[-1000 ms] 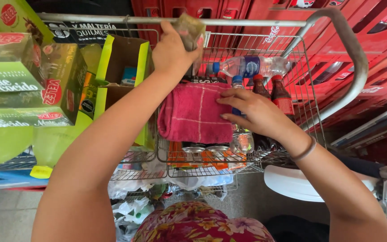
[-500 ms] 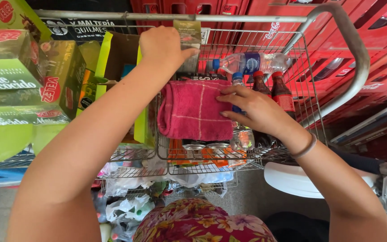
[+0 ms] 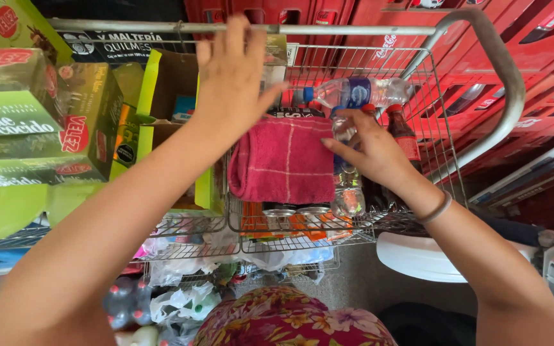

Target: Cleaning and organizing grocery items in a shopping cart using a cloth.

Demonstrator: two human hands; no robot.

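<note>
The person is reaching both arms over a wire cart [image 3: 418,77] packed with goods. The left hand [image 3: 232,77] is stretching out to the cart's far side, fingers spread and only loosely curled, its back turned to the camera; a small greenish packet [image 3: 276,50] is showing just past the fingertips, and it cannot be told whether the hand is gripping it or merely covering it. The right hand [image 3: 370,150] is resting nearer the cart's middle, fingers partly open and bent around a clear bottle [image 3: 344,186] that is standing upright in the cart, the fingertips touching its upper part. A band [image 3: 436,208] is sitting on that wrist. Just left of the clear bottle, a pink towel [image 3: 283,160] is lying folded on top of the cart's load, its right edge touching the right hand's thumb. Behind the towel, toward the cart's far side, a water bottle [image 3: 354,93] is lying on its side, and two dark bottles with red caps [image 3: 402,131] are standing just right of the clear one. Under the towel, at the cart's near edge, can tops [image 3: 296,211] are showing. In the cart's left part an open cardboard box [image 3: 168,80] is standing, and green boxes [image 3: 27,128] are stacked beside the cart on that side. Red crates [image 3: 533,57] are piled beyond the cart's right side.
</note>
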